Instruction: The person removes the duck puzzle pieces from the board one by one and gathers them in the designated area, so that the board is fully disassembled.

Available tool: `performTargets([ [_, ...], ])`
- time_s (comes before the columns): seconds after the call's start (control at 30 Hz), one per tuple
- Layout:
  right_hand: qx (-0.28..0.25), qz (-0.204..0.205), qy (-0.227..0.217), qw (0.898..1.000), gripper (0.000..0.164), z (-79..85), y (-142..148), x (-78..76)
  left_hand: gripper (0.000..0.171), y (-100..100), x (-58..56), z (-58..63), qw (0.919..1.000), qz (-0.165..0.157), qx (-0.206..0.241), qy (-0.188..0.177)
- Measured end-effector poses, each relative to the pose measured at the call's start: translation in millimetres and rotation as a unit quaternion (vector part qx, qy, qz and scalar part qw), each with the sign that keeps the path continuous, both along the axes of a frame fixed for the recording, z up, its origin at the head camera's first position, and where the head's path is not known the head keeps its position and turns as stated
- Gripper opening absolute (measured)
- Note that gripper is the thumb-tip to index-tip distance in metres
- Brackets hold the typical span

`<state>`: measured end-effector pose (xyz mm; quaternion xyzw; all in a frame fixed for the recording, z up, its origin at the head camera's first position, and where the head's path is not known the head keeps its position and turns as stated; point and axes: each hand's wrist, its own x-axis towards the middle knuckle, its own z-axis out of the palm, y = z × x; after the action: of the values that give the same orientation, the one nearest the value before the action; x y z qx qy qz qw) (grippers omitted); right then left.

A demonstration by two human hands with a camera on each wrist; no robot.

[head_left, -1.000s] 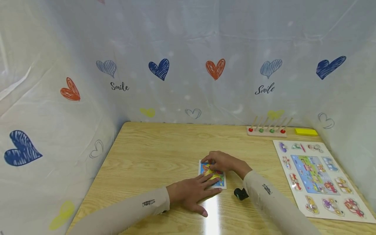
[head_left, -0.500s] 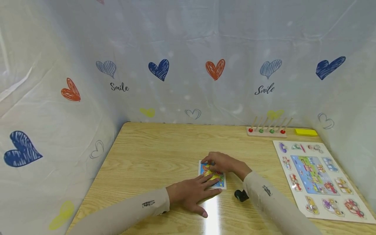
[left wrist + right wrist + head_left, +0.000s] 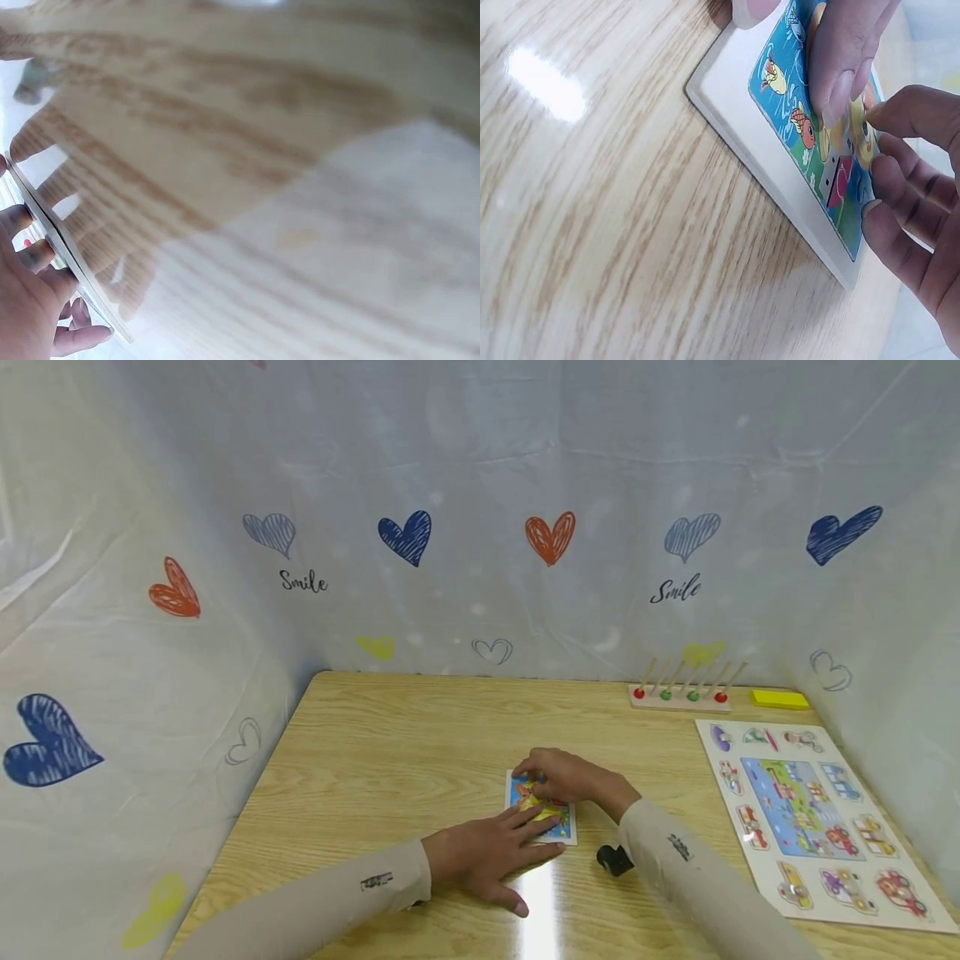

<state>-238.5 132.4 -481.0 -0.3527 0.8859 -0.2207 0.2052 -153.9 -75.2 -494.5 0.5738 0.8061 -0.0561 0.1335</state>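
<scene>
Leftmost, the left hand (image 3: 491,857) lies with fingers straight and spread over the near part of a small picture board (image 3: 810,169), its grip relaxed and wrapped round nothing. That white-bordered board, printed with fish, rests near the middle of the table (image 3: 390,760), beneath both hands. Next comes the right hand (image 3: 567,775), its grip apparently closed on the board: fingertips curl at the edge while one digit touches the picture. Uneven force between the two hands might skid the board across the glossy surface or lift a corner; the left fingers also cover much of the picture, so anything loose there could shift unnoticed. Farther right, a black object (image 3: 615,860) is partly hidden by the right sleeve (image 3: 678,852); if unattached, a forearm movement could knock it. Beyond are a peg rack (image 3: 680,697), a yellow block (image 3: 780,699) and a large vehicle puzzle (image 3: 795,814), well apart from the hands.
</scene>
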Motion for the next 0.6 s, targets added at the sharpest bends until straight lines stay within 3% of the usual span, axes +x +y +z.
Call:
performTargets([
  [0.3, 0.026, -0.013, 0.020, 0.999, 0.040, -1.4, -4.7, 1.8, 0.087, -0.5, 0.5, 1.4, 1.0000, 0.004, 0.000, -0.006],
  [0.6, 0.020, -0.024, 0.017, 0.999, 0.041, -4.0, 1.8, 2.2, 0.088, 1.1, -0.7, 1.8, 0.9999, -0.001, -0.010, -0.001],
])
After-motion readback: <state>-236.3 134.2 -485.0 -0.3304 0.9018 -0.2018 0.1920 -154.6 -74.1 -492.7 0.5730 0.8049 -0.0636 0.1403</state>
